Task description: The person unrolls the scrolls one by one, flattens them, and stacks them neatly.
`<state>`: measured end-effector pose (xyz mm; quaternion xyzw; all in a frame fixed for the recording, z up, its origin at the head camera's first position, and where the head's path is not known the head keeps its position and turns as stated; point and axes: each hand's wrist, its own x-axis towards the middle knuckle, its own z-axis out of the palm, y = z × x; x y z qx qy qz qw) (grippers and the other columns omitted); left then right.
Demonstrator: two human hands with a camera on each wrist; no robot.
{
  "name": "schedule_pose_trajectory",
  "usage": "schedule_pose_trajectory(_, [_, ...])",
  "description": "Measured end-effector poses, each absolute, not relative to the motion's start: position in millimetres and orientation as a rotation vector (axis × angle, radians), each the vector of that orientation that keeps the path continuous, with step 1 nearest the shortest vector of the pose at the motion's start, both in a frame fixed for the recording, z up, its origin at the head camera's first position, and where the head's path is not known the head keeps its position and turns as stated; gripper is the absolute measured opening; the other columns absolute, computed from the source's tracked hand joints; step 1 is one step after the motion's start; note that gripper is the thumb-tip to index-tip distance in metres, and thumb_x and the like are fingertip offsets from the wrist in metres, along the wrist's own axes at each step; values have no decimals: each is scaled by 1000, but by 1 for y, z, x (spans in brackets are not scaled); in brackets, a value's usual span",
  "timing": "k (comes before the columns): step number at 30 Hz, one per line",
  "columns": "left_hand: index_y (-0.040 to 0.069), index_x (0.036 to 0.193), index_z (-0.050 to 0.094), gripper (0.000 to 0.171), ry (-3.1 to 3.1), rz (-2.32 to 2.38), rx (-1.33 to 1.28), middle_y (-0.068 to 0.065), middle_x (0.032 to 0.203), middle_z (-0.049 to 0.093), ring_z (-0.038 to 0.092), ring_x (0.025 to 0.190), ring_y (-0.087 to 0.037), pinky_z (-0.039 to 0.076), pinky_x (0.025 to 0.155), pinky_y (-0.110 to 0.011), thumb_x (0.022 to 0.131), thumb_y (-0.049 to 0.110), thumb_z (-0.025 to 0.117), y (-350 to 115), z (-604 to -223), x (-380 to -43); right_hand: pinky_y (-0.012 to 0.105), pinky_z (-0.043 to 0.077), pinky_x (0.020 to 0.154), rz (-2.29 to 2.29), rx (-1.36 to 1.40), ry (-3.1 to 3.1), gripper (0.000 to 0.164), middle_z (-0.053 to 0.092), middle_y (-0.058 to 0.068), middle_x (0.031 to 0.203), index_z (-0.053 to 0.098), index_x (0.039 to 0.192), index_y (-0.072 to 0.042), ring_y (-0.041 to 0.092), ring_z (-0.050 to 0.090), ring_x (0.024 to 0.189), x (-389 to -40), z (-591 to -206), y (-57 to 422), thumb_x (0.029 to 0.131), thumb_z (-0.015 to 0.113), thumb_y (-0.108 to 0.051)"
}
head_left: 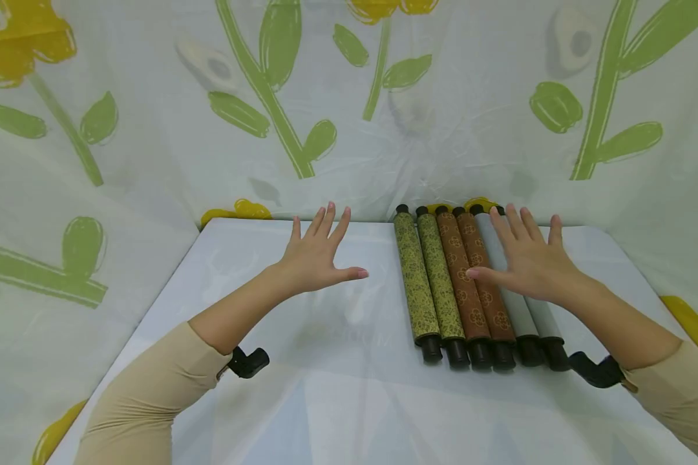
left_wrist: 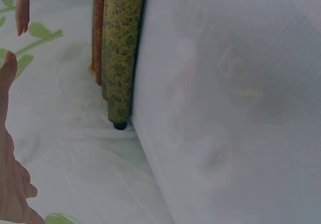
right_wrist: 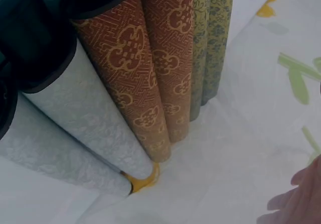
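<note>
Several rolled scrolls with black end knobs lie side by side on the right half of the white table. Two are yellow-green patterned, the outermost green scroll (head_left: 416, 278) lying leftmost. Beside them come two brown scrolls with flower motifs, one brown scroll (right_wrist: 125, 48) showing close in the right wrist view. Two pale grey scrolls, one grey scroll (right_wrist: 93, 108) among them, lie rightmost. My left hand (head_left: 314, 258), fingers spread, is held over the table left of the scrolls. My right hand (head_left: 529, 261), also spread, hovers above the brown and grey scrolls, hiding parts of them. Neither hand holds anything.
The white table (head_left: 326, 400) has its far edge against a hanging cloth (head_left: 442, 148) printed with green stems and yellow flowers. A black wrist mount (head_left: 249, 363) sits by the left sleeve, and another black mount (head_left: 596, 370) by the right.
</note>
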<state>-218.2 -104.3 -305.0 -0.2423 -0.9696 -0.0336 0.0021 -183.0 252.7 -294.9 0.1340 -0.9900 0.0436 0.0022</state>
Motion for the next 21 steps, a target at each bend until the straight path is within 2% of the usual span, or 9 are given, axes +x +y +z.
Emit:
schedule_pose_trajectory(14, [20,152,-11,108,-3014,-115,-782,-13,158,-10,-6,146,-28,-2,108,-65,79,79,44,-95,-308,-218,70,-15,99,168,453,-3081,110,-8,27,154,-6,152,-7,46,-9,140,-193,-303,238,82,48,-72])
schedule_pose_trajectory(21, [21,152,-11,107,-2992,-134,-799,-11,158,-10,-5,146,-27,-1,109,-64,79,78,44,-92,-307,-217,68,0,105,252,504,-3074,109,-8,29,154,-3,151,-3,51,-4,139,-197,-311,232,83,53,-67])
